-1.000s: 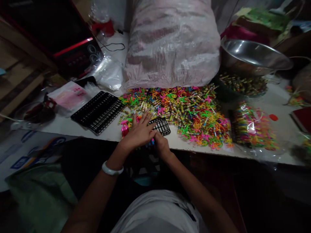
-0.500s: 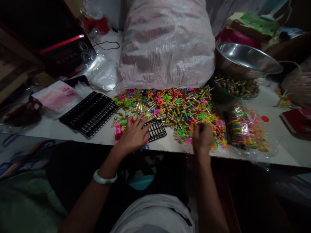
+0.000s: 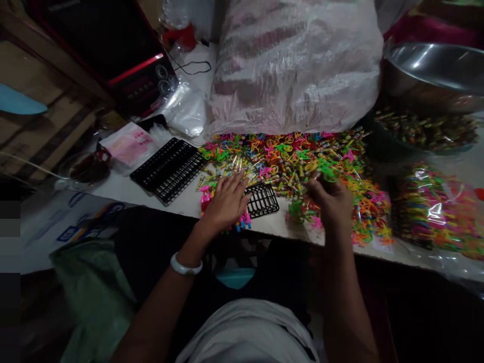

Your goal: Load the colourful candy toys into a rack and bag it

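My left hand (image 3: 227,201) lies flat, fingers stretched, over the left part of a small black plastic rack (image 3: 263,200) at the table's front edge. Pink and blue plastic pieces (image 3: 244,220) stick out around that hand. To the right, my right hand (image 3: 335,204) is closed in a pinch over the near side of a heap of small tubes and bright plastic shapes (image 3: 298,164). Bright green plastic shows by its fingertips, but motion blur hides what the fingers hold.
Stacked black racks (image 3: 170,169) lie at the left by a pink-and-white packet (image 3: 128,143). A large wrapped sack (image 3: 298,70) stands behind the heap. Rightward are a metal bowl (image 3: 434,63) and a clear bag of colourful pieces (image 3: 438,212). A red-trimmed black device (image 3: 132,70) stands back left.
The view has swung left, so the scene sits further right. My right hand has risen slightly from the near edge of the heap, with green plastic now by its fingers. My left hand stays on the rack.
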{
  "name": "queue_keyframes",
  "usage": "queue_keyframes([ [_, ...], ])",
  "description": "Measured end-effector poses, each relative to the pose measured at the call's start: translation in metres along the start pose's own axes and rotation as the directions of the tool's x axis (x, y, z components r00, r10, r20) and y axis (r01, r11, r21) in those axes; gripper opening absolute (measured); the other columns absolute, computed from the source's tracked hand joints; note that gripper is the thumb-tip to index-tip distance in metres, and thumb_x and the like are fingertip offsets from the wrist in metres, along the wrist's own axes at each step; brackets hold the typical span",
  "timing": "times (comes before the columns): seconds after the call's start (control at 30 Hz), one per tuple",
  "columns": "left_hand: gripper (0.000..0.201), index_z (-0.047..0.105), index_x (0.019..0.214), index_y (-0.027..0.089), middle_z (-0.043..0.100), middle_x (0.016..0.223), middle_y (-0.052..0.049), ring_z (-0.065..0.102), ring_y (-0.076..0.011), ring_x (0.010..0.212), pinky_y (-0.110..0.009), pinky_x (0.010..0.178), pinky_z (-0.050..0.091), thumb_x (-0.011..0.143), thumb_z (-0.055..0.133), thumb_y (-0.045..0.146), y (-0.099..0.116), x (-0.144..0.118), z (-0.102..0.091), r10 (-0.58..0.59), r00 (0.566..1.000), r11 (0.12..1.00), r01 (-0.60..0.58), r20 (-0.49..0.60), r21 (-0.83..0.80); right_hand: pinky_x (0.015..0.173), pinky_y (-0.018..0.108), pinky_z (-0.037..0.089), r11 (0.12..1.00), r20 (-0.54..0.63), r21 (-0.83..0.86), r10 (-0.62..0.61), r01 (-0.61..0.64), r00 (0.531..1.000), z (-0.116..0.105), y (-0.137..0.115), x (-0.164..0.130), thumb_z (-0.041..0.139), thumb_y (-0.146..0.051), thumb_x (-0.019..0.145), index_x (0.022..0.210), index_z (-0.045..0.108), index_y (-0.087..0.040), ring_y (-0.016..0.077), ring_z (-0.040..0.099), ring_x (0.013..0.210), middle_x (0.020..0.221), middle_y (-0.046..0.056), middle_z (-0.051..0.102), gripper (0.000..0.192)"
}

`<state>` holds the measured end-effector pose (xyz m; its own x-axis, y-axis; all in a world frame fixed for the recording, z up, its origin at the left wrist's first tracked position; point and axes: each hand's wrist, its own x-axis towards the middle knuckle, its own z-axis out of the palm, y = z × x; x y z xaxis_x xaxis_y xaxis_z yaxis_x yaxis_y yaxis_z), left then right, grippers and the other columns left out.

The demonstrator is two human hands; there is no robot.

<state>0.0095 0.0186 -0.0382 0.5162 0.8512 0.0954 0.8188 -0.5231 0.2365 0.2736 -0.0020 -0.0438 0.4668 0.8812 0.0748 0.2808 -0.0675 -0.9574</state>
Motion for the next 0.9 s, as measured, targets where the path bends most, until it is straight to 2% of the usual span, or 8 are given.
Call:
queue_keyframes([
  [0.13,0.048,0.042,0.138,0.013,0.037,0.149,-0.013,0.033,-0.0260,0.138,-0.048,0.116,0.021,0.098,0.029,0.035,0.000,0.000,0.001,-0.016,1.000,1.000,0.016,-0.010,0.004,0.080,0.035,0.049,0.931,-0.011,-0.286,-0.240,0.227,0.971,0.041,-0.006,-0.013,0.059,-0.038,0.081,0.101,0.063,-0.019,0.0214,0.063,0.088,0.096,0.008,0.068,0.028],
  [0.23,0.047,0.042,0.138,0.015,0.038,0.149,-0.012,0.035,-0.0261,0.138,-0.048,0.116,0.021,0.097,0.030,0.035,-0.001,0.000,0.002,-0.023,0.999,1.000,0.022,-0.026,-0.009,0.080,0.033,0.049,0.939,0.078,-0.192,-0.276,0.286,0.958,0.072,-0.003,-0.024,0.056,-0.035,0.083,0.102,0.062,-0.018,0.0205,0.063,0.087,0.098,0.008,0.068,0.026],
  [0.33,0.047,0.041,0.139,0.016,0.039,0.149,-0.011,0.035,-0.0257,0.137,-0.048,0.116,0.021,0.097,0.031,0.034,-0.002,-0.001,0.003,-0.025,0.999,1.000,0.024,-0.033,-0.021,0.071,0.028,0.050,0.980,0.269,0.028,-0.197,0.197,0.943,0.107,0.008,-0.034,0.059,-0.033,0.080,0.094,0.063,-0.019,0.0172,0.063,0.075,0.087,0.004,0.069,0.020],
  [0.43,0.048,0.037,0.141,0.017,0.039,0.149,-0.011,0.035,-0.0248,0.137,-0.048,0.116,0.022,0.096,0.031,0.032,-0.002,-0.001,0.003,-0.018,0.999,1.000,0.017,-0.040,-0.025,0.065,0.027,0.050,0.994,0.339,0.100,-0.082,0.051,0.937,0.134,0.024,-0.037,0.060,-0.032,0.077,0.093,0.062,-0.018,0.0163,0.061,0.068,0.080,0.002,0.069,0.022],
  [0.5,0.048,0.035,0.142,0.017,0.039,0.149,-0.010,0.034,-0.0242,0.137,-0.047,0.117,0.021,0.096,0.031,0.032,-0.002,-0.001,0.003,-0.016,0.999,0.999,0.015,-0.039,-0.028,0.065,0.027,0.050,0.996,0.359,0.070,-0.076,0.054,0.930,0.141,0.032,-0.035,0.059,-0.032,0.077,0.095,0.062,-0.018,0.0168,0.061,0.068,0.080,0.002,0.069,0.023],
  [0.7,0.055,0.028,0.146,0.022,0.042,0.144,-0.012,0.037,-0.0261,0.133,-0.047,0.114,0.023,0.093,0.038,0.028,0.000,0.004,-0.004,-0.047,0.999,0.998,0.047,0.006,-0.029,0.077,0.031,0.048,0.914,0.474,-0.195,-0.229,0.355,0.850,0.133,0.036,-0.039,0.051,-0.016,0.077,0.109,0.059,-0.016,0.0221,0.063,0.086,0.098,0.010,0.068,0.034],
  [0.8,0.056,0.036,0.142,0.027,0.042,0.138,-0.012,0.038,-0.0310,0.129,-0.051,0.107,0.030,0.088,0.046,0.027,-0.001,0.012,-0.011,-0.037,0.997,0.999,0.038,0.072,-0.022,0.074,0.030,0.048,0.845,0.523,-0.323,-0.215,0.425,0.825,0.133,0.032,-0.044,0.046,-0.012,0.079,0.112,0.058,-0.016,0.0228,0.063,0.085,0.098,0.011,0.067,0.036],
  [0.9,0.047,0.048,0.132,0.028,0.043,0.136,-0.011,0.039,-0.0315,0.126,-0.050,0.104,0.033,0.085,0.050,0.028,-0.005,0.018,-0.015,-0.048,0.994,0.997,0.053,0.095,-0.052,0.076,0.031,0.048,0.819,0.540,-0.361,-0.205,0.445,0.816,0.136,0.029,-0.043,0.043,-0.008,0.080,0.121,0.055,-0.017,0.0236,0.063,0.092,0.106,0.012,0.066,0.043],
])
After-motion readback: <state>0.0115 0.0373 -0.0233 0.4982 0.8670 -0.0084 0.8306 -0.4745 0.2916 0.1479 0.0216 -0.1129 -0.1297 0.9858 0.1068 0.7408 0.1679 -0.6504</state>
